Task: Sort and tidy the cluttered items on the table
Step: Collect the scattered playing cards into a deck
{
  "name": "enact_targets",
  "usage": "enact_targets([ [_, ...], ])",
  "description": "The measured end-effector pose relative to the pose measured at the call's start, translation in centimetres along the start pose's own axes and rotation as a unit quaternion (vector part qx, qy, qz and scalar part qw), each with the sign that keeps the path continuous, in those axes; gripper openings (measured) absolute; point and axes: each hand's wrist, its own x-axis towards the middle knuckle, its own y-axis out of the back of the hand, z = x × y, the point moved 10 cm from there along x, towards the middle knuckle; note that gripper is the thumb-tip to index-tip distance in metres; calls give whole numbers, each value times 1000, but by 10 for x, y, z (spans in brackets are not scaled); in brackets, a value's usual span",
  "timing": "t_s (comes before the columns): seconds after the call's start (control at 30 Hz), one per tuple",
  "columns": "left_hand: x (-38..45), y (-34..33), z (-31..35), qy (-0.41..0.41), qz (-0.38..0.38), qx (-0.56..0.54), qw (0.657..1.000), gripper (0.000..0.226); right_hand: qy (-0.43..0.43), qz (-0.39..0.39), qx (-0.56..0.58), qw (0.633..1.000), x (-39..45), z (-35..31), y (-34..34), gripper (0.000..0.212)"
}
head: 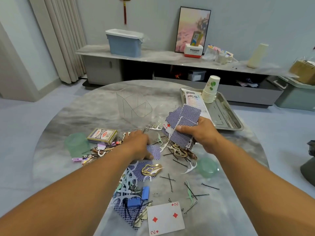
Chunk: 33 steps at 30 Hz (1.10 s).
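1. Right hand (200, 132) grips a messy fan of playing cards (183, 125), thumb clamped across the blue backs; a 7 of diamonds and an 8 show at the edges. The stack sits at about 1 o'clock from table centre.
2. Left hand (138, 145) lies palm down on the clutter at centre, thumb touching a face-down card (154, 151). Fingers are hidden, so I cannot tell whether they pinch anything.
3. More face-down cards (138, 171) at 6 o'clock of the left hand, a gold hair clip (150, 169) on top of them.
4. Near edge, 6 o'clock: face-up 2 of diamonds (165, 218), beside another card pile under blue binder clips (136, 200) and white floss picks (127, 183).
5. Black bobby pins (170, 180) scattered at 4–5 o'clock.
6. Card box (102, 136) at 9 o'clock, a green lid (76, 143) just beside it; a second green lid (207, 168) at 3 o'clock.
7. Clear organiser bin (134, 104) at 12 o'clock.
8. Steel tray (228, 116) at 2 o'clock on the marble table (71, 120), holding stacked paper cups (210, 91) and a white packet (193, 97).
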Motion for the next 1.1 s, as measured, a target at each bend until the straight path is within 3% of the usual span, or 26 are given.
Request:
enact_targets([
  [0.1, 1, 5, -6, 37, 31, -29, 998, 45, -19, -41, -17, 999, -3, 8, -10, 43],
  [0.17, 0, 12, -9, 52, 84, -193, 976, 21, -37, -72, -6, 997, -5, 14, -20, 52],
  [0.23, -4, 19, -9, 80, 112, -412, 901, 3, -54, -89, 30, 994, -9, 17, -30, 64],
  [0.33, -7, 22, 9, 113, 80, -668, 731, 15, -59, -77, 120, 988, -15, 10, -40, 57],
  [0.4, -14, 22, 23, 117, 36, -768, 629, 21, -51, -64, 182, 980, -21, 0, -46, 47],
  [0.5, -34, 25, 36, 93, -16, -829, 552, 26, -46, -37, 211, 976, -31, -6, -53, 46],
  [0.57, -47, 28, 37, 88, -20, -836, 541, 26, -53, -34, 211, 975, -38, -6, -60, 46],
  [0.6, -54, 26, 33, 95, -9, -823, 561, 27, -58, -30, 212, 975, -43, -4, -62, 46],
  [0.63, -61, 25, 26, 104, 10, -791, 603, 27, -64, -23, 218, 974, -46, -3, -61, 47],
  [0.67, -71, 23, 14, 106, 39, -726, 679, 28, -70, -11, 222, 972, -51, -1, -58, 49],
  [0.73, -96, 27, 8, 29, 85, -518, 851, 30, -80, 13, 217, 973, -60, 2, -46, 48],
  [0.8, -130, 14, 17, -80, 80, -326, 939, 40, -85, 26, 198, 976, -70, 7, -32, 46],
  [0.87, -155, -16, 28, -145, 44, -167, 974, 64, -84, 31, 178, 980, -78, 11, -20, 47],
  [0.97, -174, -62, 45, -188, -1, -20, 982, 94, -78, 40, 146, 985, -89, 13, -11, 45],
  [1.1, -164, -72, 56, -146, 36, -36, 988, 77, -58, 49, 129, 989, -98, 6, -6, 41],
])
